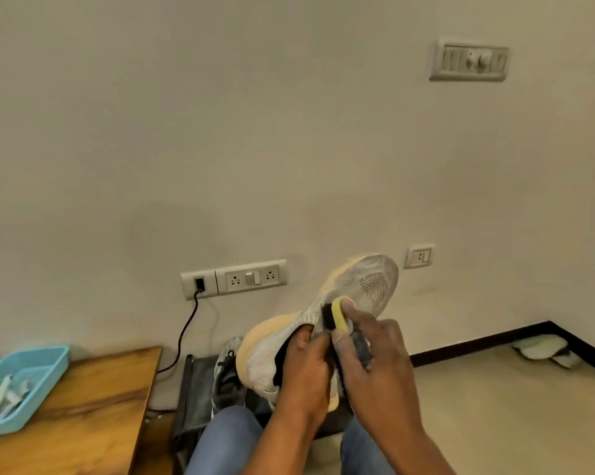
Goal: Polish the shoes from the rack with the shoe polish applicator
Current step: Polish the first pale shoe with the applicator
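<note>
Head view: left hand (302,368) grips shoe (323,313) collar, right hand (368,351) pinches applicator (340,315) against mesh; uneven pressure risks blotchy staining.

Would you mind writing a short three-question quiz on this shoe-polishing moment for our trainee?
1. True or false: the left hand holds the grey knit shoe at its opening.
2. Where does the yellow-headed polish applicator touch the shoe?
A. the sole
B. the knit upper, mid-shoe
C. the heel tab
3. Fill in: the blue tray sits on the wooden ____.

Key
1. True; its fingers curl into the opening.
2. B; the right hand has its grip on the applicator's dark body.
3. table.
</note>
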